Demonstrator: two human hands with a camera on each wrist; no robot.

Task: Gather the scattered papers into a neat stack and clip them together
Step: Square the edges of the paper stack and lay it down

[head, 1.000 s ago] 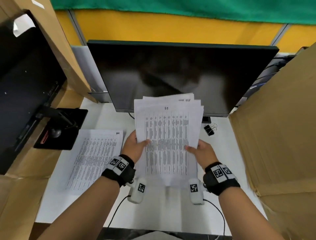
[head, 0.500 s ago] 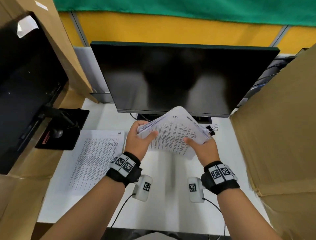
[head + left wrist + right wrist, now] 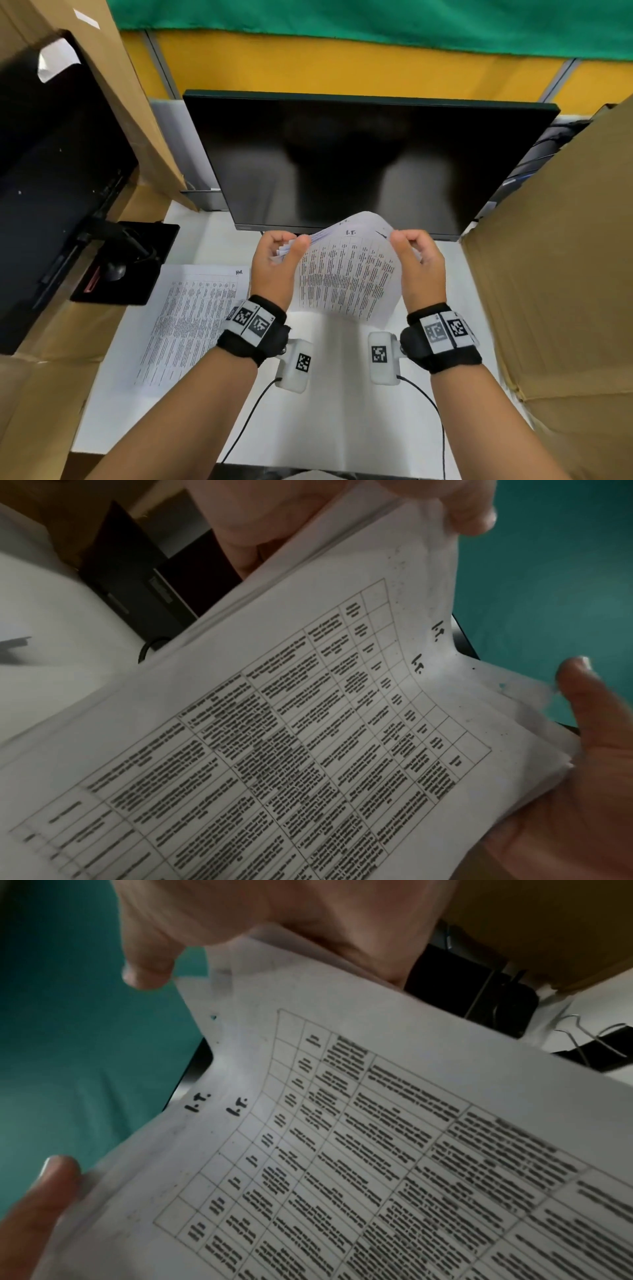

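Observation:
A stack of printed table sheets (image 3: 346, 274) is held up off the white desk (image 3: 342, 421), in front of the monitor, bowed upward at its far edge. My left hand (image 3: 291, 248) pinches its far-left corner, thumb on top. My right hand (image 3: 407, 240) pinches the far-right corner. The sheets' edges are uneven at the left corner. In the wrist views the top sheet (image 3: 308, 737) (image 3: 411, 1150) is marked "I.T.". One loose printed sheet (image 3: 195, 315) lies flat on the desk to the left. A black binder clip (image 3: 609, 1053) lies on the desk beyond the stack; it is hidden in the head view.
A dark monitor (image 3: 359, 164) stands close behind the hands. Cardboard walls (image 3: 555, 257) close in the right side, and more cardboard stands on the left. A black stand base (image 3: 130, 260) sits at the left, touching the loose sheet's far corner.
The stack stood upright facing me, gripped by its sides. It has tipped away to lie flatter, and both hands have slid up to its far corners.

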